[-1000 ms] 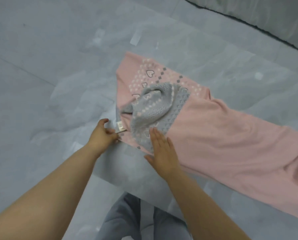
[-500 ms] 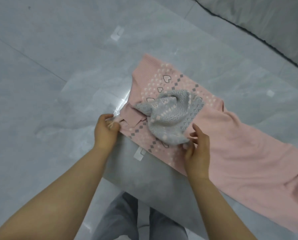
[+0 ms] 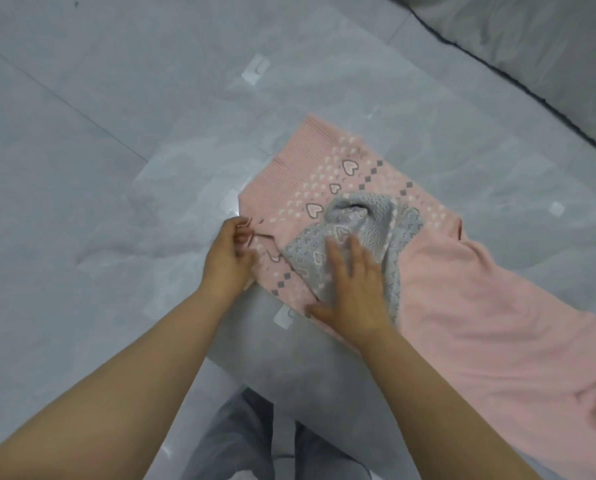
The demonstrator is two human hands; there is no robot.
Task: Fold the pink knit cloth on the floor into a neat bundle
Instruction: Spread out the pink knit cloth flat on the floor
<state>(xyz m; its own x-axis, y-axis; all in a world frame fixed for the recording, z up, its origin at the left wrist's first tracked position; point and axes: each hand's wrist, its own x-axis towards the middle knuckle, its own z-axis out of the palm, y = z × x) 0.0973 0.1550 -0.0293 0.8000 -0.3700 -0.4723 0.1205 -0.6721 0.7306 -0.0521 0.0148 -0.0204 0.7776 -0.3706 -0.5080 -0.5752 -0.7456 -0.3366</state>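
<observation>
The pink knit cloth (image 3: 480, 299) lies spread on a clear plastic sheet on the floor, stretching from the centre to the lower right. Its upper end carries a band of white dots, hearts and grey diamonds. A crumpled grey patterned knit part (image 3: 369, 226) sits on top of that end. My left hand (image 3: 229, 258) pinches the cloth's near left corner. Flat on the grey part near the front edge lies my right hand (image 3: 352, 289), fingers spread and blurred with motion.
A clear plastic sheet (image 3: 192, 188) covers the grey tiled floor under the cloth, fixed with tape patches (image 3: 255, 69). A grey cushion or mat with a dark edge (image 3: 532, 46) fills the top right corner. My grey trouser legs (image 3: 241, 441) are at the bottom.
My right hand let go of the grey part's right edge and moved left, now lying flat on it. My left hand keeps pinching the corner. The view shifted slightly.
</observation>
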